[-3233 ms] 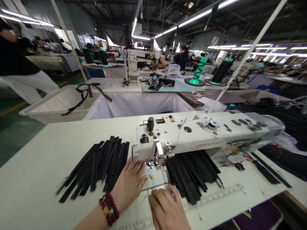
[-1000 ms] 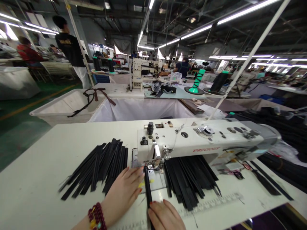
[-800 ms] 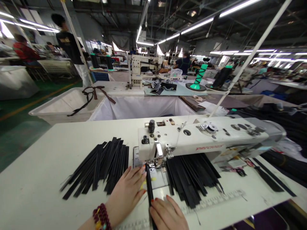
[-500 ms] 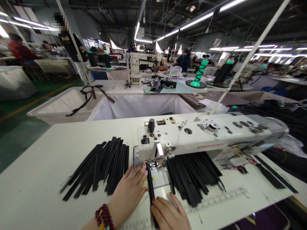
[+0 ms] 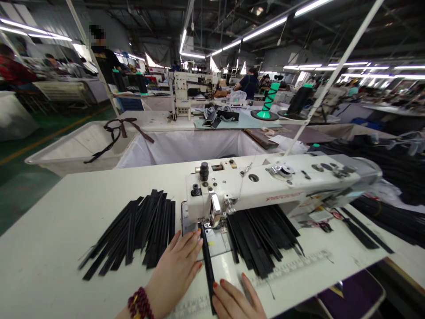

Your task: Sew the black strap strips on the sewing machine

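Observation:
A narrow black fabric strip (image 5: 207, 261) runs from under the presser foot (image 5: 212, 221) of a white sewing machine (image 5: 252, 186) toward me. My left hand (image 5: 175, 270) lies with its fingers stretched flat at the strip's left edge, fingertips close to the foot. Nearer to me, my right hand (image 5: 234, 301) holds the strip's near part, fingertips at its edge; the thumb is hidden. A fanned pile of black strips (image 5: 133, 230) lies left of my left hand. Another bundle of black strips (image 5: 262, 239) rests under the machine arm, to the right.
A clear ruler (image 5: 299, 263) lies along the table (image 5: 53, 212). Small scissors or snips (image 5: 323, 225) sit right of the machine's bundle. Beyond the table stand a white bin (image 5: 56, 153), another sewing machine (image 5: 186, 93) and thread cones (image 5: 268, 102). People (image 5: 249, 84) are farther back.
The whole view has shifted, with the machine and table appearing slightly farther left. Both hands stay at the strip, the right one lying slightly farther from the foot.

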Motion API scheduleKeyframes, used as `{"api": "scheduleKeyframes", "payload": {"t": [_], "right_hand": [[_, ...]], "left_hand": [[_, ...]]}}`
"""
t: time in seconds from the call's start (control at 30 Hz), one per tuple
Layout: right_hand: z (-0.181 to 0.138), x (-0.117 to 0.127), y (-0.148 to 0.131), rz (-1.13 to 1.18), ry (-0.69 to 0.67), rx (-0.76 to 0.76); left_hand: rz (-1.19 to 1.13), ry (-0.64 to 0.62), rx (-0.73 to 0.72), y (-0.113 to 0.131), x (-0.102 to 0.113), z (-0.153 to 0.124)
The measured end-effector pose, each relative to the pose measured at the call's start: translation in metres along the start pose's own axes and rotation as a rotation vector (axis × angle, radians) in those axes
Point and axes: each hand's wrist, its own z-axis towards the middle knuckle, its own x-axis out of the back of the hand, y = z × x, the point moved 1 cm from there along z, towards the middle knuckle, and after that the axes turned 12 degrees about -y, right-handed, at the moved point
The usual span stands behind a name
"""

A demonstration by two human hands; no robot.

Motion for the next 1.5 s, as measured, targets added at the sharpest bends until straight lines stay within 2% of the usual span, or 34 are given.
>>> {"api": "scheduleKeyframes", "payload": {"t": [0.23, 0.47, 0.77, 1.0, 1.2, 1.5], "right_hand": [[0.02, 0.004, 0.008, 0.069, -0.014, 0.008], [0.034, 0.006, 0.016, 0.115, -0.17, 0.021], [0.047, 0.006, 0.023, 0.118, -0.298, 0.019], [0.056, -0.006, 0.027, 0.091, -0.304, 0.0], [0.063, -0.014, 0.034, 0.085, -0.368, 0.033], [0.077, -0.03, 0.042, 0.004, -0.41, 0.048]], "left_hand": [[-0.086, 0.008, 0.029, -0.009, -0.009, 0.006], [-0.098, -0.024, 0.023, -0.018, -0.008, 0.014], [-0.081, -0.005, 0.02, -0.02, -0.006, 0.018], [-0.088, -0.013, 0.031, -0.022, -0.008, 0.019], [-0.114, -0.02, 0.032, -0.023, -0.01, 0.021], [-0.152, -0.12, 0.069, -0.022, -0.002, 0.026]]}}
